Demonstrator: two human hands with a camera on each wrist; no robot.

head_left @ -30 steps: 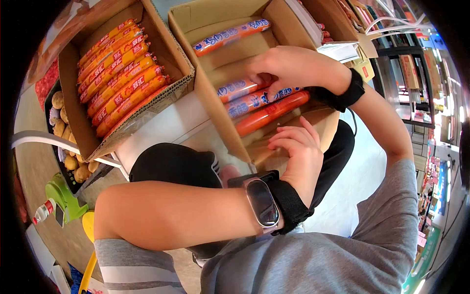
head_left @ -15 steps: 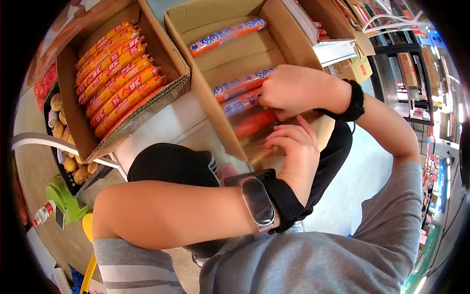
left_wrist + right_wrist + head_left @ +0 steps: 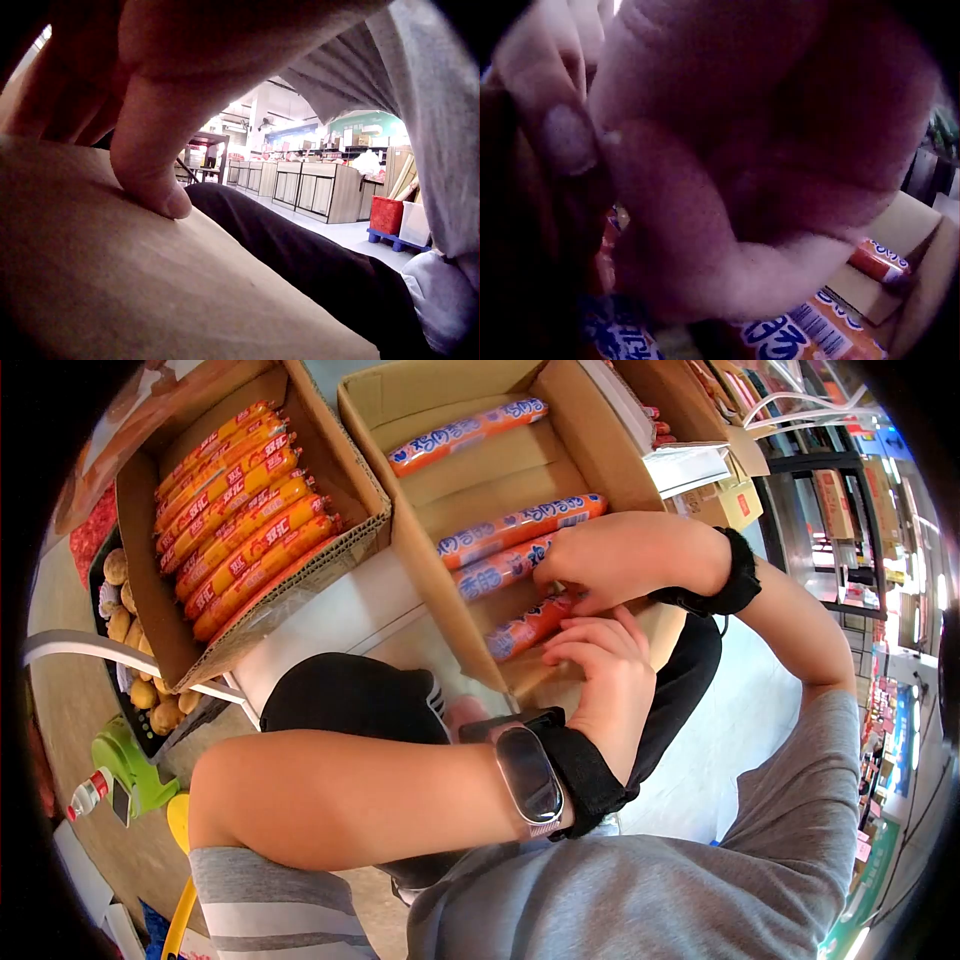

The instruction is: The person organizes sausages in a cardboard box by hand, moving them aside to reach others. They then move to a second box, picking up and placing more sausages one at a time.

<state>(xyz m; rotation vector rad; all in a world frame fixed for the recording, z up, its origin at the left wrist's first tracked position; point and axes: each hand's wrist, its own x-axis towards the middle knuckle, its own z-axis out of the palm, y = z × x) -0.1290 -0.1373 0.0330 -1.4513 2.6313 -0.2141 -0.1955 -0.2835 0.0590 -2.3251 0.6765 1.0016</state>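
Note:
My right hand (image 3: 610, 565) is down in the middle cardboard box (image 3: 500, 470), fingers curled at the right end of the nearest sausage (image 3: 530, 628), a red-orange one in a printed wrapper. The hand covers that end. Beside it lie a second sausage (image 3: 500, 572), partly under the hand, and a third (image 3: 525, 528). A single sausage (image 3: 468, 435) lies at the far end. My left hand (image 3: 605, 665) holds the box's near edge, fingers over it; in the left wrist view the thumb (image 3: 154, 169) presses on the cardboard (image 3: 187, 277).
To the left a second box (image 3: 350, 545) holds several orange-wrapped sausages (image 3: 240, 510). Potatoes (image 3: 150, 705) fill a dark crate beyond it. A white rail (image 3: 120, 650) runs by that box. Another open box (image 3: 680, 400) stands at the upper right, and my knee (image 3: 345, 700) is close below.
My right hand has moved toward me, from over the two inner sausages to the nearest one. That sausage has turned, and its printed side now shows. The left hand stays in place.

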